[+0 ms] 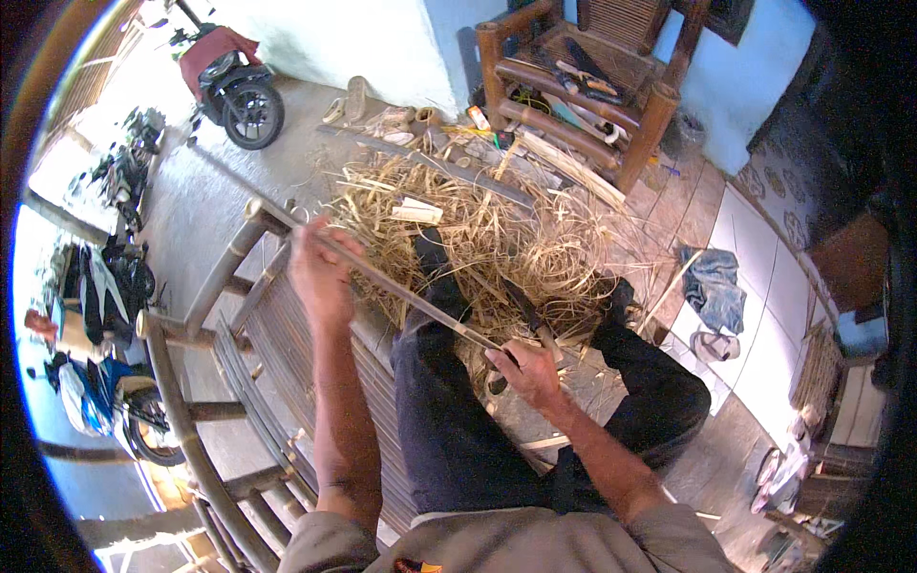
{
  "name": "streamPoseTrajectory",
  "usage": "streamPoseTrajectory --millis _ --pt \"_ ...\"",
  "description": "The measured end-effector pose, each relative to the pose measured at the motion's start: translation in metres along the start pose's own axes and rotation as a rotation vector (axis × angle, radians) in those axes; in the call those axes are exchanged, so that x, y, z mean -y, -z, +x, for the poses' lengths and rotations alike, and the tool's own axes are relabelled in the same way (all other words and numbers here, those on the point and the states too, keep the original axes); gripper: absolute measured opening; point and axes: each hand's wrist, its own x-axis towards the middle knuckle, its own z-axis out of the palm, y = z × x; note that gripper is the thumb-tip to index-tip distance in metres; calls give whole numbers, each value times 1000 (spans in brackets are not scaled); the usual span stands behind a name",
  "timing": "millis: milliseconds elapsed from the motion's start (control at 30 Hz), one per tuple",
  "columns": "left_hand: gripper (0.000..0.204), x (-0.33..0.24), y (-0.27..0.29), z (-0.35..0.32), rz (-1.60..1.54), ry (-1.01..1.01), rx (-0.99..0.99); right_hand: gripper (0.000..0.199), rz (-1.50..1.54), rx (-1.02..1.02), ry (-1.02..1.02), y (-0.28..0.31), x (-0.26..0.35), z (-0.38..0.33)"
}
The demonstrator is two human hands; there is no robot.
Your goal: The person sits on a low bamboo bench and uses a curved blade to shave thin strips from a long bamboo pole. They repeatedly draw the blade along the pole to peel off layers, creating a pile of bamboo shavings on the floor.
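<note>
1. Left grip (pixel 321 277) closed around a long, thin tan strip (pixel 411 297); right grip (pixel 528 372) clamped on its near end.
2. Strip slanted across, before the dark-trousered legs (pixel 458 430), its far end well past the left grip.
3. Curled shavings (pixel 564 258) lay heaped beyond, about the feet.
4. Denim cloth (pixel 714 291) on floor, right.
5. Bamboo chair (pixel 651 138) behind the heap; motorcycle (pixel 252 110), upper left.

White wall (pixel 344 48): meeting a blue wall (pixel 764 76)
Concrete floor (pixel 196 277): spreading left
White tiles (pixel 774 344): lying right
Chair (pixel 562 136): standing far right
Bench (pixel 289 344): running near left
Daylight: glaring left
</note>
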Motion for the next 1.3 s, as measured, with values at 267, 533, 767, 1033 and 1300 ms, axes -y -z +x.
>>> streamPoseTrajectory --millis 267,533,767,1033,1300 --pt "43 29 -13 -139 91 231 330 25 139 -196 -81 -13 56 -48" --pt "31 23 -10 -159 -146 283 405 28 652 115 -339 -18 78 -73" --pt "31 36 -6 -186 -74 268 359 35 630 -88 -246 -16 90 -55" --pt "34 38 0 -198 166 183 363 28 201 -167 -51 -11 76 -46" --pt "39 43 7 -192 318 209 304 29 459 -119 -297 20 49 -47"
